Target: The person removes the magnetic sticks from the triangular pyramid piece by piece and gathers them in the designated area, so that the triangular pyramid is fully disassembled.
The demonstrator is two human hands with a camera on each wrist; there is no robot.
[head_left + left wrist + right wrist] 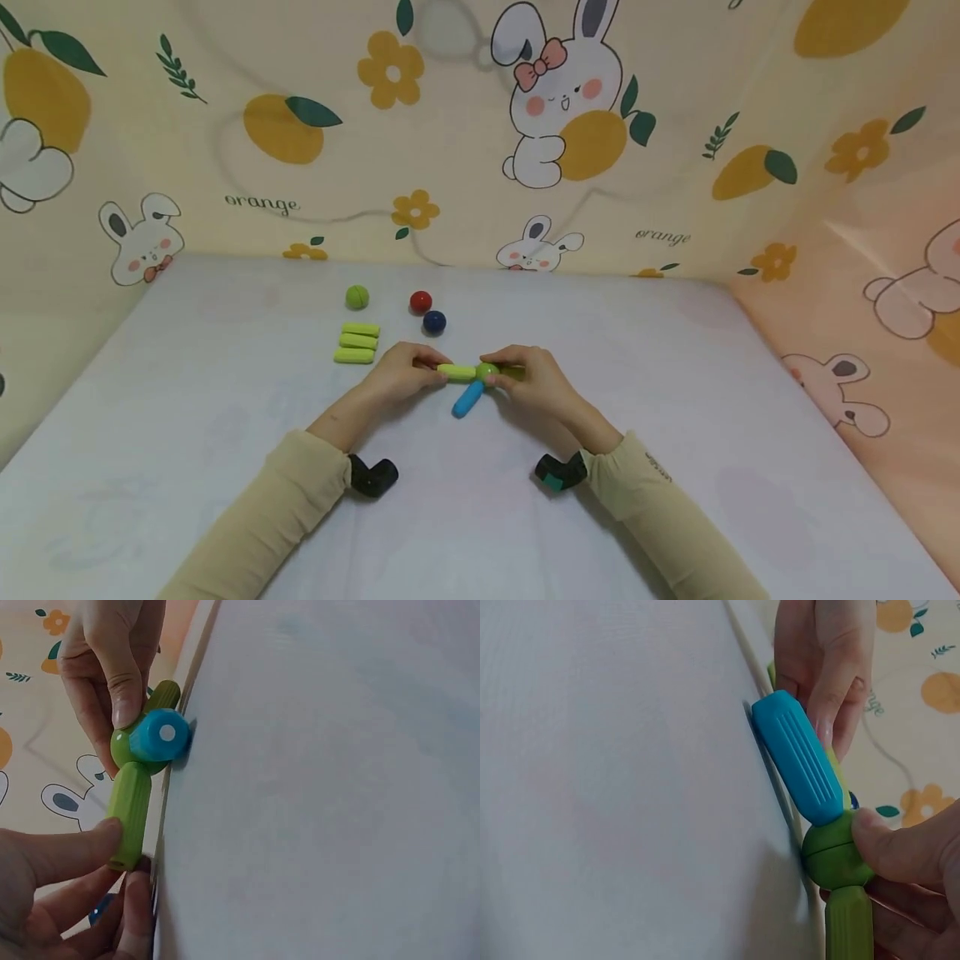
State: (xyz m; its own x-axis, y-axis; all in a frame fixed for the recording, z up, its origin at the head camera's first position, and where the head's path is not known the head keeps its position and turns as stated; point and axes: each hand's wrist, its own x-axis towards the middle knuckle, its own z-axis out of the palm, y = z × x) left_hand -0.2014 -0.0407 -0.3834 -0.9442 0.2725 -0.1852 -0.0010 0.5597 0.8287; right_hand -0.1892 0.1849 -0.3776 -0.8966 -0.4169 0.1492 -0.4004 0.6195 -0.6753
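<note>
Both hands work on a joined piece near the middle of the table: a green ball point(487, 372) with ridged rods attached. My left hand point(405, 370) pinches the outer end of a light green rod point(457, 372), thumb on one side and fingers on the other. My right hand point(536, 379) grips the green ball, its thumb pressed on the ball's surface. A blue rod point(798, 757) sticks out from the ball toward me. Another green rod point(849, 922) extends on the right side, partly covered by my right hand in the head view.
Three light green rods point(355, 356) lie side by side left of my left hand. Behind them sits a second green ball point(357, 297). A red ball point(421, 302) and a dark blue ball point(434, 322) lie beyond the hands on the white table point(465, 517). A patterned cloth point(450, 167) hangs behind.
</note>
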